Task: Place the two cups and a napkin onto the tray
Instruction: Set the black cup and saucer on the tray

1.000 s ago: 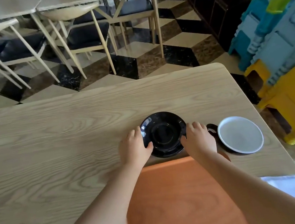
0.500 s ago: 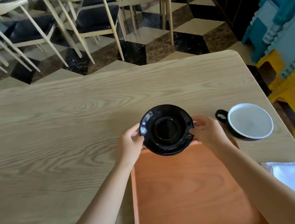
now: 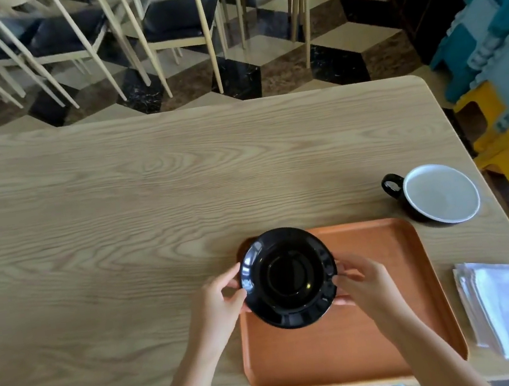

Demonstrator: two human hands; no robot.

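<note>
A café or canteen dining room: pale wooden worktop [image 3: 148, 191], rows of matching dark-cushioned chairs [image 3: 179, 17] around other tables, a cube-patterned tiled floor [image 3: 286, 57], stacked plastic stools [image 3: 502, 59], an orange serving tray [image 3: 388, 272].

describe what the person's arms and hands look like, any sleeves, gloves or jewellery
Both forearms are bare as far as the frame shows, with no sleeve edge in view. The left hand and right hand wear no gloves, and no rings, watch or bracelets are visible. Fingernails look short and unpainted.
</note>
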